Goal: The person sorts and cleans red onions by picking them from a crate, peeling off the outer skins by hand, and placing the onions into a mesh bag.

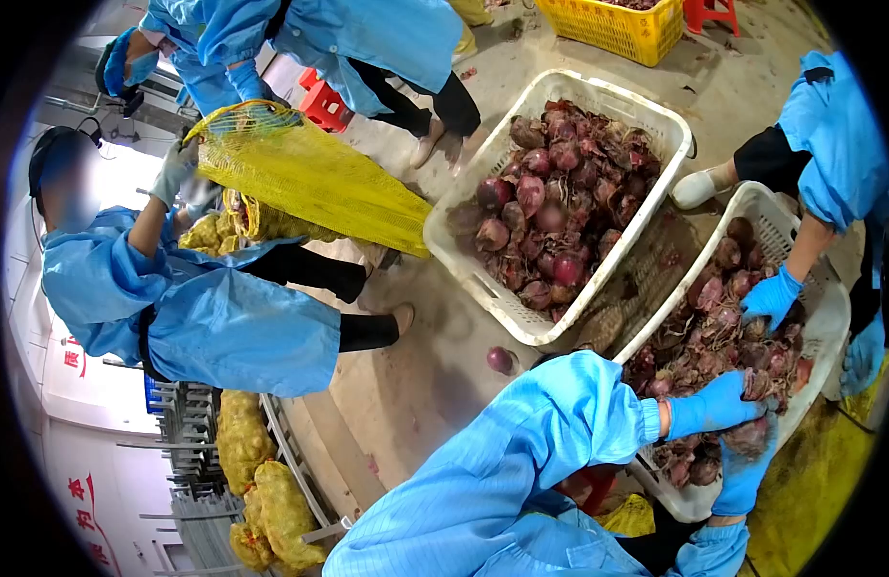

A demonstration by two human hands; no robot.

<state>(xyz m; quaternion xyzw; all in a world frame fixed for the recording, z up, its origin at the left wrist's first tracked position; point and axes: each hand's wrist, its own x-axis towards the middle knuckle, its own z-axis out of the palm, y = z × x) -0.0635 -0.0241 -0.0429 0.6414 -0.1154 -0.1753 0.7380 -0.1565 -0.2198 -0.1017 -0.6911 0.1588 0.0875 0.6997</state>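
Observation:
My right hand (772,296), in a blue glove, reaches from the right into a white plastic crate (829,332). Its fingers are a little apart over the red onions (719,293), touching the pile with no onion visibly enclosed. At the right edge, my left hand (862,356), also gloved, is beside the crate, above a yellow mesh bag (820,471). Dimness hides how its fingers are set. Opposite it in the same crate, a co-worker's gloved hands (719,406) hold an onion (749,436) with dry roots and loose skins.
A second white crate (550,332) of onions stands on the floor. One loose onion (500,360) lies nearby. Co-workers in blue gowns stand beyond, one holding a long yellow mesh sack (300,168). Filled sacks (286,514), a yellow crate (618,34) and red stools (324,104) surround the area.

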